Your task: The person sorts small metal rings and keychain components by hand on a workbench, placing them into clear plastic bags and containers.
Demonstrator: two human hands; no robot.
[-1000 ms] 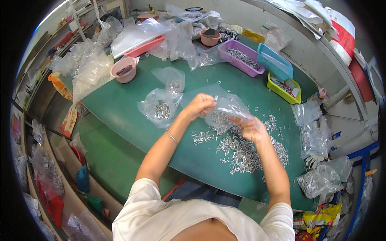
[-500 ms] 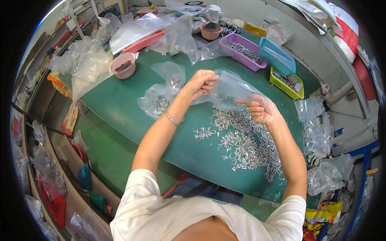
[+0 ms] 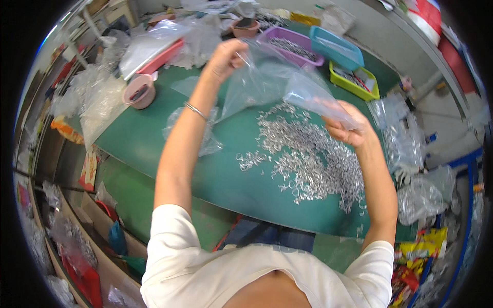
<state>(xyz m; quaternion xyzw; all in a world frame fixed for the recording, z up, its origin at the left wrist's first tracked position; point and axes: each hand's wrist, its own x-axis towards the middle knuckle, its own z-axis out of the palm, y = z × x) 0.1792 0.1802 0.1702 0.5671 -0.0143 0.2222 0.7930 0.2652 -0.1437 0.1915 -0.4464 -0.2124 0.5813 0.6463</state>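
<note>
Silver-coloured curved pieces (image 3: 313,169): heaped loose on the green tabletop (image 3: 231,179); many left unbagged. Second bag (image 3: 209,145): set down to the left, half hidden by the left forearm; fill cannot be told. Clear bag (image 3: 272,84): spread between both hands, over the heap's far side; judged unfilled, no load being made out. One end is clenched in the left hand (image 3: 226,59), the other pinched by the right hand (image 3: 349,126). Beyond: purple bin (image 3: 319,61), holding grey pieces; lime tray (image 3: 352,90).
</note>
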